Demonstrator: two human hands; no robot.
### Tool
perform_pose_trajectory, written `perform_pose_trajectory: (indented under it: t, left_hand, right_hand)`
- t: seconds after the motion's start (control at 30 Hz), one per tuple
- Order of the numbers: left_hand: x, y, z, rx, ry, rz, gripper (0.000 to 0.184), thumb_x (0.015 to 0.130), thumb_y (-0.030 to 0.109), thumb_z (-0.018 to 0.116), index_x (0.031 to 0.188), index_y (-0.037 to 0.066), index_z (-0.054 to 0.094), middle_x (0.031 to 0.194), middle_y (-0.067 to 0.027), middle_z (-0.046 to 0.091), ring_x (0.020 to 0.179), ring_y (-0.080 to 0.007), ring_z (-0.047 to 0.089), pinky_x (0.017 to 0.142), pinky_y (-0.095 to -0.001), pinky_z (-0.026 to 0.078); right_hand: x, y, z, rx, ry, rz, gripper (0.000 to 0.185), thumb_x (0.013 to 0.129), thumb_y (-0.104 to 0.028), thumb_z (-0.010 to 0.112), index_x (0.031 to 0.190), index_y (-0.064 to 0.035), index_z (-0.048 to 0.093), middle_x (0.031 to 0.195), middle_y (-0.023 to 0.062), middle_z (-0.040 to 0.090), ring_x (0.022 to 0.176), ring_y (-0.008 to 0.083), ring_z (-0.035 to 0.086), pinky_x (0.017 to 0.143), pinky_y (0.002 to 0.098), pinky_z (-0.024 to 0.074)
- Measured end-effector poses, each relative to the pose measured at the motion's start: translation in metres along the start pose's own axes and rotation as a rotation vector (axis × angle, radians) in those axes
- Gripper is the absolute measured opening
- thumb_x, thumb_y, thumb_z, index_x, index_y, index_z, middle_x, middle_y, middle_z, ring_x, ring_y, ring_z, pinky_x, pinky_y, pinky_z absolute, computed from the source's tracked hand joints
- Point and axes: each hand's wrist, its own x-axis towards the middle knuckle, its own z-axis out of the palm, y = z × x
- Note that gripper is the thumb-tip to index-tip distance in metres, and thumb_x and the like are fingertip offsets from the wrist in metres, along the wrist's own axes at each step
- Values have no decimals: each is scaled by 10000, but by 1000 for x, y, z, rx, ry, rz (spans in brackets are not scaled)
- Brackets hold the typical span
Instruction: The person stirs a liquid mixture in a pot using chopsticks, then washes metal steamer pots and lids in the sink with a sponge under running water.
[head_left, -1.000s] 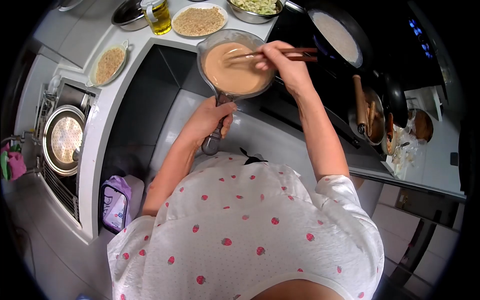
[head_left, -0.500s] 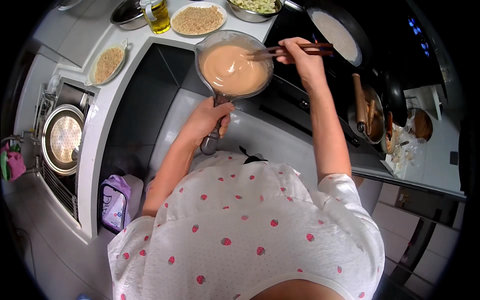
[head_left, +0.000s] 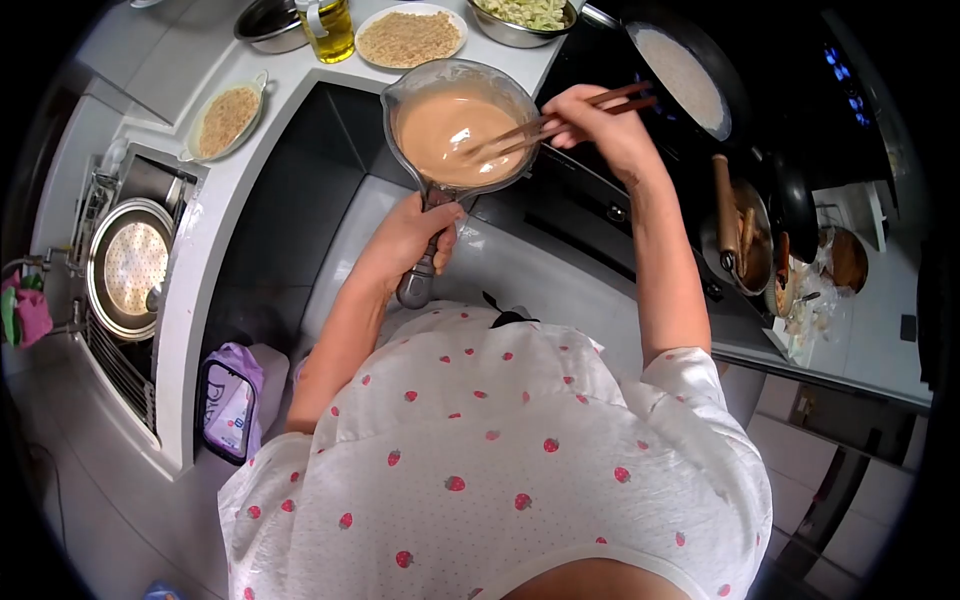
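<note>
Tan batter [head_left: 432,140]: contained in handled bowl [head_left: 460,75], held before the cooktop [head_left: 590,68].
Chopsticks [head_left: 525,129]: tips lowered into batter.
Left hand [head_left: 413,235]: wrapped around bowl handle [head_left: 414,287].
Right hand [head_left: 605,125]: chopsticks pinched in fingers.
Frying pan [head_left: 733,75]: located beyond right hand.

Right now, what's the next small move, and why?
Probably draw the chopsticks around once through the tan mixture: their tips are in it, the right hand holds them, and the left hand steadies the bowl by its handle. Pouring seems premature, as the pan already holds a pale layer.
</note>
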Motion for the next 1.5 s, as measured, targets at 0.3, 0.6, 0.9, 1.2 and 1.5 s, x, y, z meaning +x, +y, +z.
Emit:
perform_pose_trajectory:
  t: [0.3,0.6,0.9,1.2,1.5]
  left_hand:
    - [0,0,-5,-15,9,13,147,865,163,514,854,19,482,541,-16,439,404,-108,428,385,-246,367]
    - [2,4,4,59,-12,15,128,859,145,495,843,21,471,513,-20,426,373,-120,408,366,-262,358]
    - [7,0,7,71,4,4,219,844,154,490,652,57,450,516,-39,456,404,-137,438,407,-274,384]
    - [11,2,7,82,-32,37,151,860,172,510,824,30,473,521,-14,437,390,-118,434,373,-249,362]
    - [7,5,6,24,-6,-11,151,867,170,515,821,31,482,552,-17,453,409,-111,445,379,-242,367]
  right_hand:
    - [-1,4,6,86,69,-21,177,845,-158,565,840,8,627,737,73,639,619,115,614,572,209,498]
    - [8,-7,6,-268,216,-212,184,854,-172,557,843,-1,625,728,47,628,643,97,592,593,231,490]
    - [-19,-19,26,26,226,-66,183,853,-158,551,795,2,619,698,55,618,588,90,588,543,203,488]
    - [-16,-11,41,101,49,-41,184,844,-158,565,799,13,616,721,57,625,605,105,597,568,204,482]
    - [-2,14,34,254,54,-61,191,854,-174,572,858,13,614,748,79,637,642,126,618,600,215,504]
